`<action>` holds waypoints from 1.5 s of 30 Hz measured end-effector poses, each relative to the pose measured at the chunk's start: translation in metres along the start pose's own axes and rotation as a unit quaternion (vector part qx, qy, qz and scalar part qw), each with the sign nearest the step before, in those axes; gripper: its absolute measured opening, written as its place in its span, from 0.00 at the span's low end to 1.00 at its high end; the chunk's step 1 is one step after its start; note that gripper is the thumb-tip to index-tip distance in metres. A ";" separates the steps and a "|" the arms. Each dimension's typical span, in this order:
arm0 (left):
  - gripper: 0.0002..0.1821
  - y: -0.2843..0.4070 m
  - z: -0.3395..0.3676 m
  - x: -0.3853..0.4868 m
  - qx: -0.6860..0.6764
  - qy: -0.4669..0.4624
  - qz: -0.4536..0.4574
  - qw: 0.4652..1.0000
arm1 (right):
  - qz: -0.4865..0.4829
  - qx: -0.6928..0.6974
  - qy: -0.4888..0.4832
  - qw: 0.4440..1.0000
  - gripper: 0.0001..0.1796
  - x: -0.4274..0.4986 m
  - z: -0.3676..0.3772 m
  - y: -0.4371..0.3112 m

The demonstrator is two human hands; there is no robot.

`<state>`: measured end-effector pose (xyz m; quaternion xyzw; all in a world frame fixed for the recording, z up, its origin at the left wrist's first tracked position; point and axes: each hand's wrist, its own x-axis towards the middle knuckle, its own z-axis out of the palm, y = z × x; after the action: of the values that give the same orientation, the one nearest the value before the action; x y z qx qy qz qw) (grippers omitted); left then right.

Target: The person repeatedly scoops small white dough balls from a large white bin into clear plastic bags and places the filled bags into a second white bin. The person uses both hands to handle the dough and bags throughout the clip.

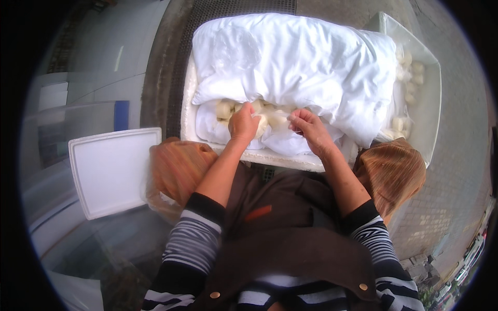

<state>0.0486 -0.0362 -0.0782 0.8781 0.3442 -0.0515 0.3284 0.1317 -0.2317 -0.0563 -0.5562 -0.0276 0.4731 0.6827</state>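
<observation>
My left hand and my right hand hold a thin clear plastic bag stretched between them, each pinching it with the fingertips. A pale round steamed bun shows just beside my left thumb; whether it lies inside the bag is hard to tell. More pale buns lie behind my hands on white cloth, inside a white foam box. A white quilted cover is folded back over the far part of the box and hides what lies beneath.
To the right stands a second foam box with bagged buns in it. A white foam lid sits at my left. Another clear bag rests on the cover. Dark perforated matting lies beyond the box.
</observation>
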 end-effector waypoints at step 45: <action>0.15 0.044 -0.068 -0.064 -0.381 -0.185 0.198 0.884 | 0.028 -0.072 -0.157 0.984 0.30 -0.049 0.031 -0.062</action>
<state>0.0188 -0.0545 0.0189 0.7099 0.0891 -0.0114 0.6986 0.1254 -0.2381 0.0280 -0.5230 -0.1529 0.5708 0.6142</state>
